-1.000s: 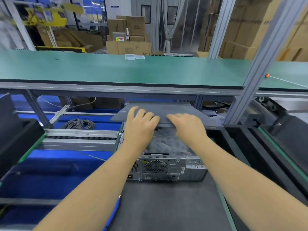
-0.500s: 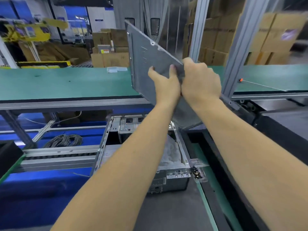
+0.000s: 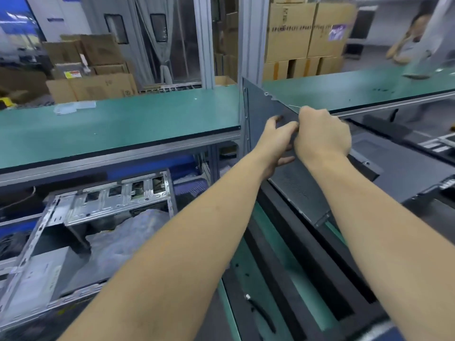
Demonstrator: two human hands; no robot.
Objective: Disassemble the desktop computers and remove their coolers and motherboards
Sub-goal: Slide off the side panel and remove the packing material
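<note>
Both hands grasp the dark side panel (image 3: 295, 185), held tilted on the right above black foam trays (image 3: 302, 274). The left hand (image 3: 277, 141) grips its near edge, fingers on top, thumb beneath. The right hand (image 3: 322, 134) clenches around the edge just beside it. The open case (image 3: 81, 232) lies at lower left on the belt; its bay holds a crumpled grey plastic bag (image 3: 128, 232) and a metal drive cage (image 3: 115, 198). Cardboard boxes (image 3: 93, 77) stand beyond the green bench (image 3: 118, 124).

A matt dark-grey metal side panel (image 3: 293, 183) is seen, perforated near its lower edge. The open computer case (image 3: 73, 212) is bare, dull silvery sheet metal. The bench top (image 3: 123, 124) is smooth matt green.
</note>
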